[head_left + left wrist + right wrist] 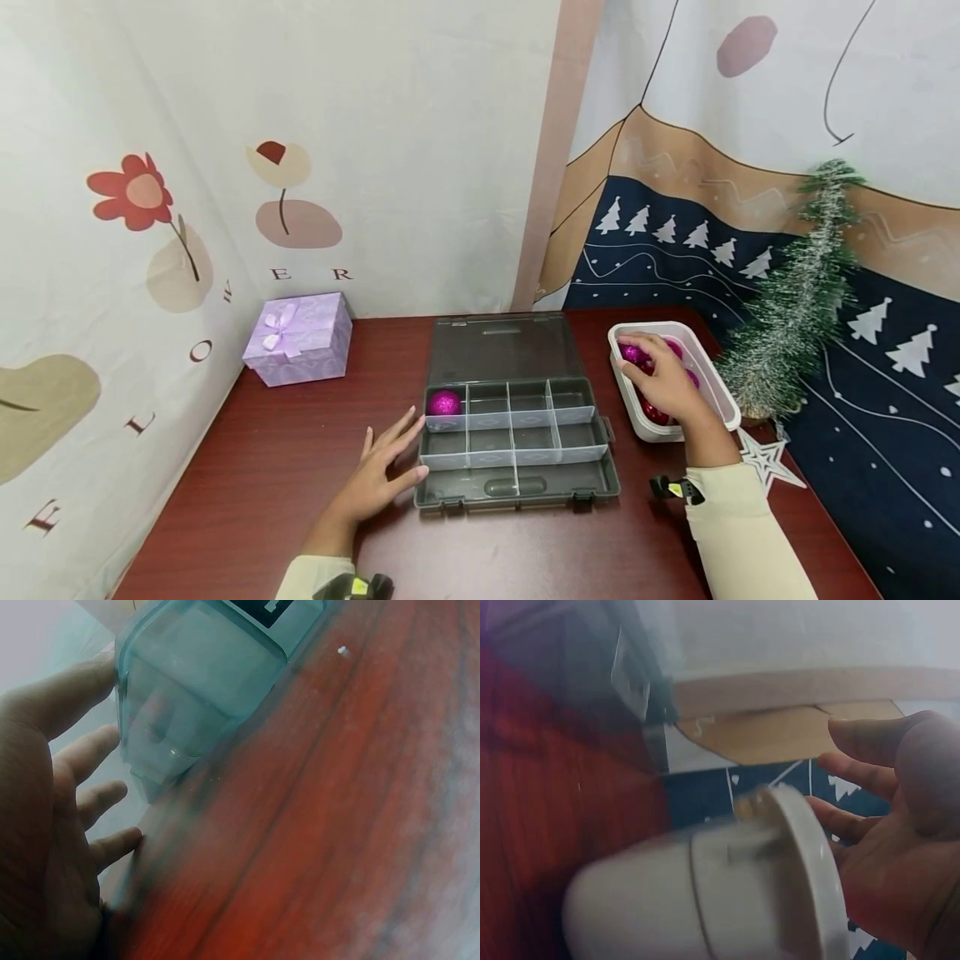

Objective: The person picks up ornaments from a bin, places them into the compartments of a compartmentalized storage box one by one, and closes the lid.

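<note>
An opened grey plastic organizer box (517, 483) lies on the table, its lid (504, 350) folded back behind it. One glittery magenta ball ornament (445, 403) sits in the far left compartment. My left hand (381, 477) rests against the box's left side with straight, spread fingers; in the left wrist view they touch its clear wall (202, 667). On the right, my right hand (663, 379) hangs over a white plastic tub (716, 387) of ball ornaments (634, 353) in magenta and red. Its fingers and thumb are apart at the rim in the right wrist view; no held ball shows.
A lilac gift box (300, 337) with a bow stands at the back left. A small frosted artificial tree (795, 308) rises behind the tub on the right. Beside it, a white star decoration (767, 460) lies by the right forearm. Printed cloth walls border the table (300, 458).
</note>
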`<state>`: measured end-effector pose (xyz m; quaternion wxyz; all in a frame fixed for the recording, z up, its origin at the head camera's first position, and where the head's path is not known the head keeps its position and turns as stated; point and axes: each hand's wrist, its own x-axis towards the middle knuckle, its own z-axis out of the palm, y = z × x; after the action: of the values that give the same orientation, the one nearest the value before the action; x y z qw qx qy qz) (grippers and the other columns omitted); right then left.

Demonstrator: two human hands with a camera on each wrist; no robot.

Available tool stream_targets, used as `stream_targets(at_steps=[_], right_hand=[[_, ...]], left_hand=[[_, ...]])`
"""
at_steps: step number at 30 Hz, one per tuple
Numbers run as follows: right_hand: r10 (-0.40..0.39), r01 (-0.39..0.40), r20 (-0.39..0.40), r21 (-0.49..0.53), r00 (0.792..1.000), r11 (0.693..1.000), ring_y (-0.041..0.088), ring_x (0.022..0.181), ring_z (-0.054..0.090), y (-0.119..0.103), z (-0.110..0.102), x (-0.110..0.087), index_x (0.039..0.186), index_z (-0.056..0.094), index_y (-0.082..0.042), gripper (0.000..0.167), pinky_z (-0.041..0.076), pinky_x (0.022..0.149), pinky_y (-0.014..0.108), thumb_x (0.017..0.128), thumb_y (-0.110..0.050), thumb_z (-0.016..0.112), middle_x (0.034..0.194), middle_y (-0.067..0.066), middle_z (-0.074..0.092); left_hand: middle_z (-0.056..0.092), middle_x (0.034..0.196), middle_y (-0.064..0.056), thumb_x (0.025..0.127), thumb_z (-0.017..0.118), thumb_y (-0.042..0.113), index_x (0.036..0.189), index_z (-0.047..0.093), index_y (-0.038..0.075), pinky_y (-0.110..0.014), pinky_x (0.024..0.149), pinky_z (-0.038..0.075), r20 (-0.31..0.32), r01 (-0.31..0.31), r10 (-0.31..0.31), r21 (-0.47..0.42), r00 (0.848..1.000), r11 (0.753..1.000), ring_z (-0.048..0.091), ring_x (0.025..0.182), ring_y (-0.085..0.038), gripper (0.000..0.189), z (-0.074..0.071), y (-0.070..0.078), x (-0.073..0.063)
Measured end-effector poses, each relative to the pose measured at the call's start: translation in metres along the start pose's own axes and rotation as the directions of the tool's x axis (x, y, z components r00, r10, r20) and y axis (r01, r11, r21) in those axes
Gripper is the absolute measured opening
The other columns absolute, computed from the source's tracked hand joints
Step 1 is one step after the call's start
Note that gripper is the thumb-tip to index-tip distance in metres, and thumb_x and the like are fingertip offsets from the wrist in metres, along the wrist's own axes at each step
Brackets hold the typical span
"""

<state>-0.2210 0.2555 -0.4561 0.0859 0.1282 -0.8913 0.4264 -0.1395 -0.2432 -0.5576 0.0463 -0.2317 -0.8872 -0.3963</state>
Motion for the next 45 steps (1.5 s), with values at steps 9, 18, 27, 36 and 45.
stream_targets(at_steps=[9,18,27,36,45], right_hand=[[0.013,-0.014,-0.05,-0.009,0.999,1.0,0.051,0.143,0.046,0.013,-0.015,-0.004,0.143,0.061,0.01,0.042,0.035,0.121,0.071,0.105,-0.003,0.069,0.148,0.034,0.052],[0.056,-0.06,-0.055,-0.084,0.997,0.995,0.055,0.147,0.044,0.034,-0.023,0.0,0.145,0.058,0.01,0.047,0.033,0.123,0.075,0.103,-0.005,0.072,0.152,0.036,0.049],[0.114,-0.117,-0.035,-0.129,0.993,0.985,0.056,0.148,0.043,0.049,-0.026,0.003,0.15,0.054,0.008,0.054,0.034,0.122,0.076,0.101,-0.005,0.074,0.154,0.037,0.048],[0.142,-0.139,0.001,-0.166,0.99,0.976,0.058,0.149,0.043,0.053,-0.03,0.007,0.15,0.053,0.009,0.057,0.035,0.123,0.075,0.099,-0.002,0.076,0.155,0.038,0.049],[0.187,-0.177,0.031,-0.198,0.982,0.964,0.059,0.15,0.042,0.053,-0.033,0.008,0.153,0.051,0.006,0.058,0.034,0.124,0.076,0.101,-0.004,0.074,0.159,0.038,0.047]], left_hand=[[0.038,0.176,-0.022,0.097,0.078,0.033,0.165,0.05,0.014,-0.094,0.117,-0.004,0.002,0.003,-0.003,-0.001,1.0,1.0,0.039,0.159,-0.053,0.076,0.0,0.0,-0.001],[0.04,0.175,-0.022,0.097,0.077,0.034,0.165,0.049,0.016,-0.094,0.117,-0.003,-0.001,0.003,-0.003,0.008,1.0,1.0,0.04,0.159,-0.053,0.077,0.0,0.001,-0.001],[0.041,0.174,-0.022,0.096,0.078,0.035,0.166,0.049,0.017,-0.094,0.118,-0.001,-0.003,0.007,-0.007,0.024,1.0,1.0,0.038,0.158,-0.054,0.077,0.0,0.001,-0.001],[0.043,0.174,-0.02,0.096,0.078,0.035,0.165,0.05,0.015,-0.094,0.117,-0.001,-0.008,0.0,0.0,0.026,1.0,1.0,0.039,0.158,-0.054,0.077,0.0,0.001,-0.002],[0.044,0.173,-0.02,0.096,0.078,0.035,0.165,0.05,0.016,-0.094,0.117,0.0,-0.007,0.005,-0.005,0.026,1.0,1.0,0.039,0.158,-0.055,0.077,0.001,0.0,-0.002]])
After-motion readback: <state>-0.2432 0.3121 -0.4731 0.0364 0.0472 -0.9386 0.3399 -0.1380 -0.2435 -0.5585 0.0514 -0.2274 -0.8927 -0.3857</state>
